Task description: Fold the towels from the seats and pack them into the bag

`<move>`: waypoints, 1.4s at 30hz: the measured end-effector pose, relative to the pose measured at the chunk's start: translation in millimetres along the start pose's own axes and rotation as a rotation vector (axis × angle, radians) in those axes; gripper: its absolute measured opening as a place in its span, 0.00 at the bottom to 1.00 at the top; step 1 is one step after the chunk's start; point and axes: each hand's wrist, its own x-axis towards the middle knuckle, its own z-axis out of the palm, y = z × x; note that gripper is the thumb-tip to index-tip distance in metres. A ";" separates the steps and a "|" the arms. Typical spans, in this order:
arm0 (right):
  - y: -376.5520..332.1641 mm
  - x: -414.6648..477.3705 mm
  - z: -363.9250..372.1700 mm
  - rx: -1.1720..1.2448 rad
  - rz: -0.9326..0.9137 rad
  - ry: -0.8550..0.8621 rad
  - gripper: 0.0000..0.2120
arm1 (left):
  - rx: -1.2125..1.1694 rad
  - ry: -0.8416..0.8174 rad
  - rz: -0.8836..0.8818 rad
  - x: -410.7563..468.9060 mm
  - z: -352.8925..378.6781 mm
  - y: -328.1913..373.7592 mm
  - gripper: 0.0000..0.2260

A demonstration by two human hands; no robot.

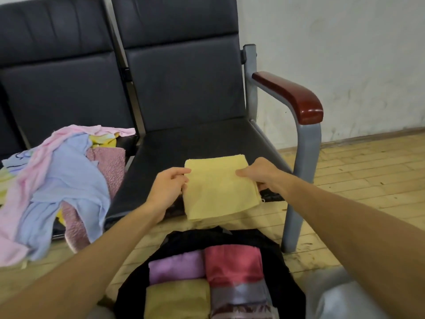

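Towel heap (57,180) beside yellow towel (218,192)

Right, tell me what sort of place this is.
Probably a waiting room or public hall rather than a home: linked black padded seats share a grey metal frame, the end one has a wooden armrest, and the wall behind is bare and scuffed.
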 end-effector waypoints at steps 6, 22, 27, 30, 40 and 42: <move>-16.7 -9.5 14.9 -0.303 -0.296 0.149 0.10 | -0.251 -0.024 -0.205 -24.1 -20.6 -22.0 0.13; -93.4 -107.4 63.4 0.433 -0.359 -0.240 0.11 | -0.782 -0.105 -0.432 -65.8 -66.8 -27.0 0.11; -78.1 -112.5 57.5 0.598 -0.249 -0.272 0.10 | -0.962 -0.359 -0.447 -81.7 -73.1 -32.9 0.17; -65.6 -111.5 50.7 0.536 -0.205 -0.240 0.10 | -0.879 -0.287 -0.398 -82.6 -78.5 -33.7 0.14; -15.8 -120.5 45.6 0.318 -0.030 -0.414 0.13 | -0.357 -0.308 -0.128 -90.9 -86.0 -50.8 0.09; -12.5 -121.5 43.1 0.302 -0.047 -0.458 0.12 | -0.326 -0.284 -0.120 -88.6 -89.8 -52.8 0.09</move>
